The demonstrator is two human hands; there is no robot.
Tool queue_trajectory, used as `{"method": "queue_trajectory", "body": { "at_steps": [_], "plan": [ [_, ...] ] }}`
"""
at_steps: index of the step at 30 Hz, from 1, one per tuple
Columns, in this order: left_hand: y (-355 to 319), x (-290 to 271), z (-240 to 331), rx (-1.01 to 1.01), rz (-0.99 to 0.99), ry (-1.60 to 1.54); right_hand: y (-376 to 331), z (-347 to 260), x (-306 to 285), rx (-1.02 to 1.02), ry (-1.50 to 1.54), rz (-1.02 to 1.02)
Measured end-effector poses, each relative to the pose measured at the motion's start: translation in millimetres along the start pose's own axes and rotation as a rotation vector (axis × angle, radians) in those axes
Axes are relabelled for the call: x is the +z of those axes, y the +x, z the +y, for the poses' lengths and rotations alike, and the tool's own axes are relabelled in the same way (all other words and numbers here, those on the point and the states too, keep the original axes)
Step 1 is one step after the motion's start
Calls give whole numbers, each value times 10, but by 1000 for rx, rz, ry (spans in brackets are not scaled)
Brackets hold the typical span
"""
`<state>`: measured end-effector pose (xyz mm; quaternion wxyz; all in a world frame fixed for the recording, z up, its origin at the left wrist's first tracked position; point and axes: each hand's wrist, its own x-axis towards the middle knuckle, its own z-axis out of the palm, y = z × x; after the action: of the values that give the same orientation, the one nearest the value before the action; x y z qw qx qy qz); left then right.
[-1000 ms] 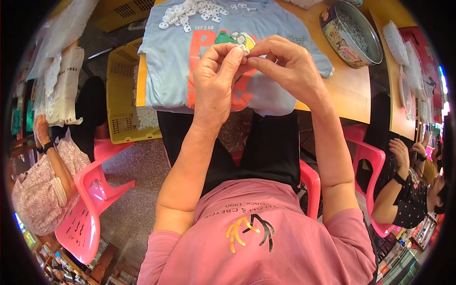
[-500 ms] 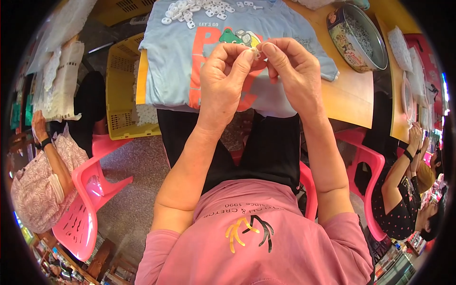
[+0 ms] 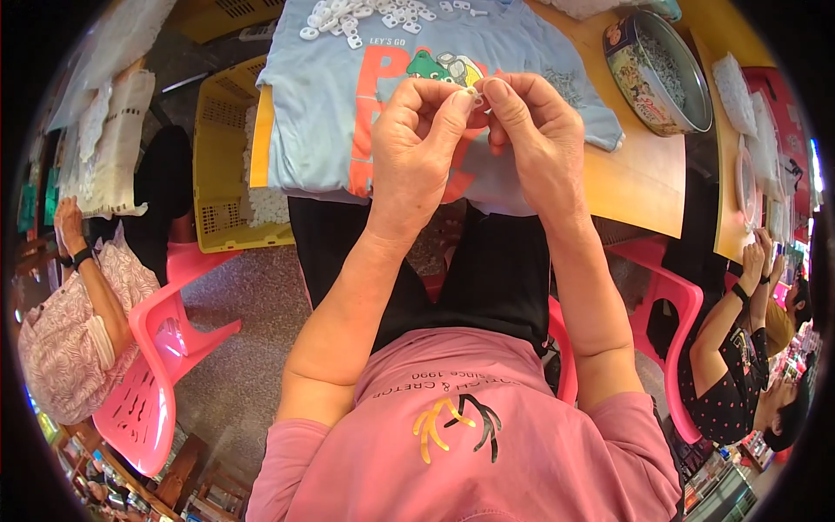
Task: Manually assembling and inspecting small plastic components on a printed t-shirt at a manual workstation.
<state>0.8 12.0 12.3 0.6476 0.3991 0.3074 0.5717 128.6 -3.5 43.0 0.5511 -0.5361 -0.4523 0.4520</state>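
Observation:
My left hand (image 3: pixel 419 143) pinches a small white plastic piece (image 3: pixel 475 97) with a hole in it, between thumb and forefinger. Close against its other side, my right hand (image 3: pixel 541 143) is closed in a pinch; whatever its fingertips grip is too small to make out. Both hands are raised over a light blue T-shirt (image 3: pixel 313 130) spread on the table. At the shirt's far side lies a heap of white plastic pieces (image 3: pixel 348 16) with holes. A little pile of small metal parts (image 3: pixel 564 83) rests on the shirt beyond my right hand.
An oval tin (image 3: pixel 622 74) of small metal parts stands on the wooden table (image 3: pixel 639 178) at the right. Left of the table is a yellow crate (image 3: pixel 217 165) with white pieces inside. Pink chairs (image 3: pixel 156 374) flank me, and people sit at both sides.
The white piece and my fingertips have shifted very slightly; both hands keep their pinch. At the right, the other person's hands have moved a little.

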Motion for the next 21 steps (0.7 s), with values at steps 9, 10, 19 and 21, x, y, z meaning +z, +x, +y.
{"method": "queue_trajectory", "body": {
  "at_steps": [9,10,19,21],
  "plan": [
    [-9,16,-18,-1,16,-8,-15,43,5,-25,10,20],
    [-10,17,-19,-1,16,-9,-16,46,7,-30,8,21],
    [-28,48,-19,31,55,12,-42,57,101,-54,-36,74],
    [-35,76,-31,50,96,24,-49,61,131,-59,-35,89]
  ]
}}
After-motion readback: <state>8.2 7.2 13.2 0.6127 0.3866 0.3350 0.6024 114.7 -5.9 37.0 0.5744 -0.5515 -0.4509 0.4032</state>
